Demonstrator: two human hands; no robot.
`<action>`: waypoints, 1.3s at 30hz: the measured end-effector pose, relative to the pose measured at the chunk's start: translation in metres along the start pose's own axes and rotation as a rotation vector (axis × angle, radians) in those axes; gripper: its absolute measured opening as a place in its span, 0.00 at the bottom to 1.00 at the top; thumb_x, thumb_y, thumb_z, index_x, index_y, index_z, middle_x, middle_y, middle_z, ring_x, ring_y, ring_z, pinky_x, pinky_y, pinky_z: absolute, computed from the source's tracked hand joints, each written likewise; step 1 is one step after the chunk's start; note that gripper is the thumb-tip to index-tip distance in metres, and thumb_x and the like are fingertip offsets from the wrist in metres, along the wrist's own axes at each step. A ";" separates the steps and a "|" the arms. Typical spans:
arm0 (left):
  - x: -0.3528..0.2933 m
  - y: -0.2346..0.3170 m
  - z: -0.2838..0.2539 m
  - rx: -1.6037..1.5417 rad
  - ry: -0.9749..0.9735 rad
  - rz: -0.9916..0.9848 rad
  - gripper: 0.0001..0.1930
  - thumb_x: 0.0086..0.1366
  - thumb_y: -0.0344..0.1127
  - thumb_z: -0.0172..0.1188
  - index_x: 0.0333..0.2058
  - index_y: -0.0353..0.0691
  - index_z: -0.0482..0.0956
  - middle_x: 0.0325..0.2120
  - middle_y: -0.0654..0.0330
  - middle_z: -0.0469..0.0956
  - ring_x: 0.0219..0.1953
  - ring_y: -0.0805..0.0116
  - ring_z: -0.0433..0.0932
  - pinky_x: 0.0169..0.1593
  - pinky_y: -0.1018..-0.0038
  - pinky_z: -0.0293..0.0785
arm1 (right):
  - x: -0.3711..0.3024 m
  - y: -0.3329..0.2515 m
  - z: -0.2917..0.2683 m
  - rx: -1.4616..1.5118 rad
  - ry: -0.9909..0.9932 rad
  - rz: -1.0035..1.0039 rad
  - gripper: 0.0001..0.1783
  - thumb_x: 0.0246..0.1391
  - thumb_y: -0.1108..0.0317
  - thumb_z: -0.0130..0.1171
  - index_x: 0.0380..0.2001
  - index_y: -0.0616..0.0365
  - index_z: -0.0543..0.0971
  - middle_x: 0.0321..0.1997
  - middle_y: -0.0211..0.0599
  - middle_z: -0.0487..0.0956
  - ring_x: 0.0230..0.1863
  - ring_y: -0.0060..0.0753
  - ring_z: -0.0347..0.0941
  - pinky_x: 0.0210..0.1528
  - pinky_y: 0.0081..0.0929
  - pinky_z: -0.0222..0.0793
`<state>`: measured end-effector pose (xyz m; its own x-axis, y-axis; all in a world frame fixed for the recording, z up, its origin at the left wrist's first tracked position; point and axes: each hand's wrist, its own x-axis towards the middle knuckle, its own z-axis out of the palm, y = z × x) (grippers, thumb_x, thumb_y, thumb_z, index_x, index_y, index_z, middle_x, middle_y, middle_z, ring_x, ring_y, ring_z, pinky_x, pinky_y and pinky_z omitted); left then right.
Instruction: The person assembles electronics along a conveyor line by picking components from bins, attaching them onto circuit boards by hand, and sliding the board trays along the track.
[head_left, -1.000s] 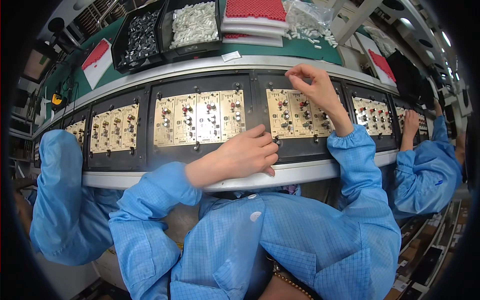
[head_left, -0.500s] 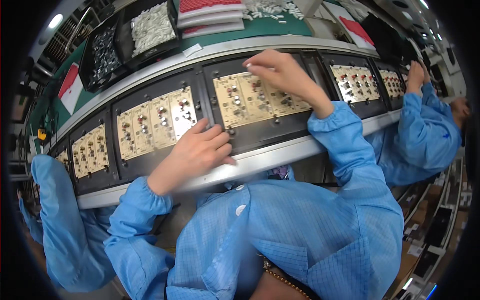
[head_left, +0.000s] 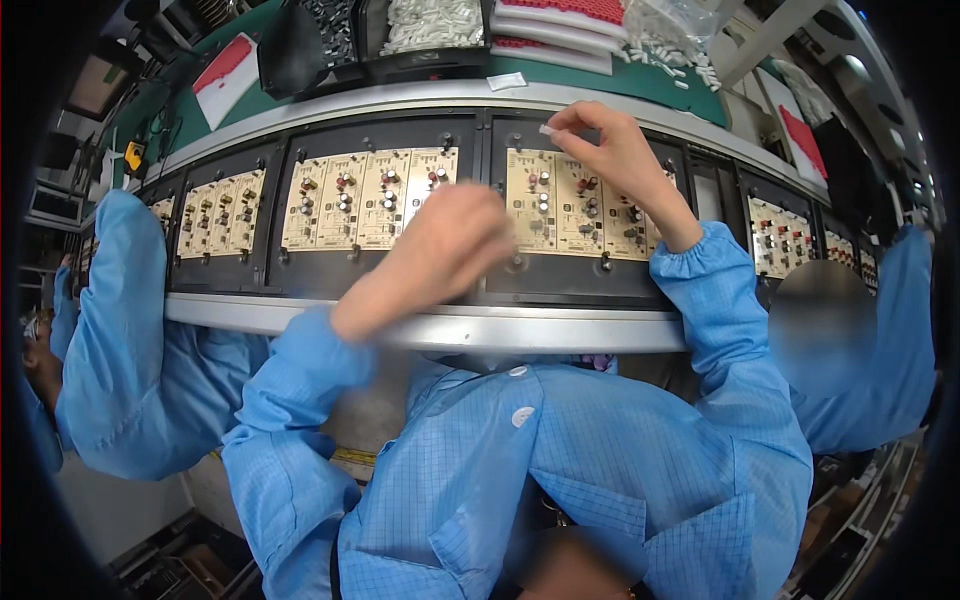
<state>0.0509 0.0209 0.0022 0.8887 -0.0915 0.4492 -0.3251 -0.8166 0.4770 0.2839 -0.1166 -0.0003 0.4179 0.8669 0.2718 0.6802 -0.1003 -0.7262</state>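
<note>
Beige circuit boards sit in black carriers on a conveyor in front of me. My right hand (head_left: 612, 150) hovers over the right board panel (head_left: 560, 205) and pinches a small white part (head_left: 547, 129) between thumb and fingertips. My left hand (head_left: 450, 250) is blurred and loosely curled; it lies over the black carrier frame (head_left: 480, 270) between the left board panel (head_left: 365, 198) and the right one. Whether it holds anything cannot be seen. Both forearms wear blue sleeves.
Behind the conveyor stand black trays of white parts (head_left: 432, 22) and dark parts (head_left: 330, 25), plus a red-and-white stack (head_left: 565, 20). A co-worker's blue sleeve (head_left: 115, 330) is at my left, another person in blue (head_left: 880, 330) at my right. A metal rail (head_left: 440, 325) edges the line.
My right hand has stayed over the right board with its pinched fingers. My left hand has lifted and moved right along the carrier's front. The view has swung.
</note>
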 end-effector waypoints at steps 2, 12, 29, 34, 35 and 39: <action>0.020 -0.022 0.000 0.169 0.120 -0.106 0.10 0.58 0.32 0.66 0.37 0.39 0.77 0.35 0.56 0.77 0.42 0.54 0.74 0.46 0.62 0.67 | 0.004 -0.002 0.005 -0.009 -0.013 0.025 0.10 0.56 0.68 0.63 0.38 0.63 0.83 0.37 0.36 0.83 0.40 0.27 0.78 0.38 0.25 0.73; 0.066 -0.086 0.030 0.357 0.060 -0.104 0.09 0.58 0.38 0.66 0.26 0.41 0.78 0.30 0.62 0.77 0.43 0.60 0.71 0.48 0.63 0.60 | 0.007 0.010 0.021 -0.244 0.085 -0.250 0.05 0.46 0.70 0.66 0.29 0.56 0.84 0.30 0.31 0.81 0.41 0.36 0.74 0.38 0.32 0.71; 0.030 -0.070 -0.014 0.239 0.144 -0.117 0.03 0.58 0.31 0.64 0.31 0.40 0.80 0.34 0.62 0.78 0.46 0.59 0.72 0.52 0.62 0.61 | 0.007 0.002 0.043 -0.494 0.070 -0.411 0.05 0.45 0.71 0.67 0.27 0.56 0.81 0.32 0.30 0.76 0.49 0.36 0.71 0.58 0.41 0.57; 0.013 -0.054 -0.024 0.248 0.159 -0.099 0.04 0.56 0.29 0.65 0.31 0.39 0.80 0.34 0.61 0.77 0.49 0.59 0.72 0.53 0.60 0.61 | 0.009 -0.001 0.041 -0.517 0.051 -0.436 0.06 0.44 0.72 0.67 0.26 0.57 0.79 0.33 0.34 0.75 0.49 0.39 0.70 0.59 0.43 0.57; 0.009 -0.051 -0.026 0.252 0.162 -0.103 0.04 0.56 0.29 0.65 0.31 0.39 0.80 0.34 0.61 0.77 0.49 0.59 0.72 0.53 0.60 0.61 | 0.009 -0.002 0.041 -0.514 0.048 -0.441 0.06 0.44 0.72 0.67 0.26 0.57 0.79 0.33 0.34 0.75 0.49 0.39 0.70 0.59 0.43 0.57; -0.006 -0.046 -0.028 0.244 0.163 -0.109 0.06 0.55 0.29 0.66 0.31 0.39 0.79 0.35 0.60 0.77 0.49 0.58 0.72 0.53 0.60 0.61 | 0.009 -0.006 0.040 -0.557 0.027 -0.434 0.06 0.43 0.73 0.66 0.25 0.59 0.78 0.33 0.35 0.75 0.49 0.39 0.70 0.59 0.44 0.57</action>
<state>0.0515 0.0749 -0.0012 0.8442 0.0807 0.5299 -0.1261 -0.9310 0.3427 0.2595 -0.0882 -0.0189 0.0489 0.8737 0.4841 0.9928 0.0106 -0.1195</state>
